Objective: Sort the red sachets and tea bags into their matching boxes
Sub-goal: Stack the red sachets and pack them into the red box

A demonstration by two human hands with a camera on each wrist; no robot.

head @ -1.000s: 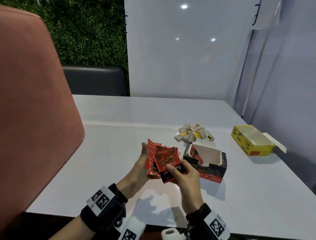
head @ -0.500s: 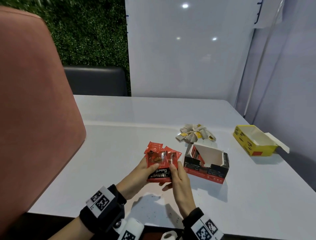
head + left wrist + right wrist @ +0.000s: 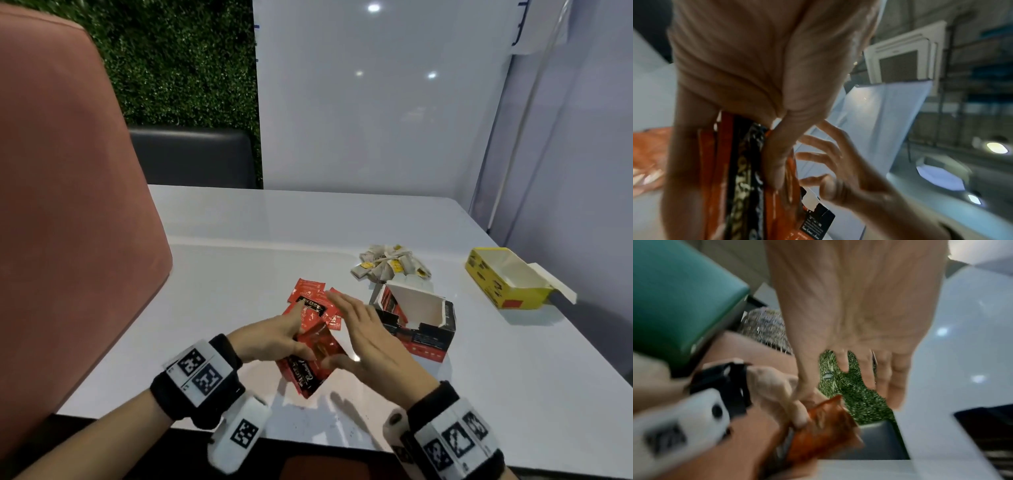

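Observation:
My left hand [image 3: 291, 337] grips a stack of red sachets [image 3: 317, 358] low over the white table [image 3: 222, 301], with the thumb on top. In the left wrist view the red sachets [image 3: 748, 178] sit between thumb and fingers. More red sachets [image 3: 308, 298] fan out past the left fingertips; whether they are held or lie on the table is unclear. My right hand [image 3: 359, 325] has straight fingers beside the stack, thumb at its edge. The open red-and-black box [image 3: 419, 337] stands just right of it. A pile of tea bags [image 3: 390, 265] lies behind the box. The open yellow box [image 3: 507, 284] is at the far right.
A pink chair back [image 3: 68, 222] rises close on the left, and a dark chair [image 3: 191, 157] stands at the table's far side. A white wall panel [image 3: 376, 102] is behind. The table's near edge [image 3: 308, 442] runs under my wrists.
The stack, held upright by both hands before, now tilts low toward me in the left hand. The right hand's fingers have straightened and come off the stack.

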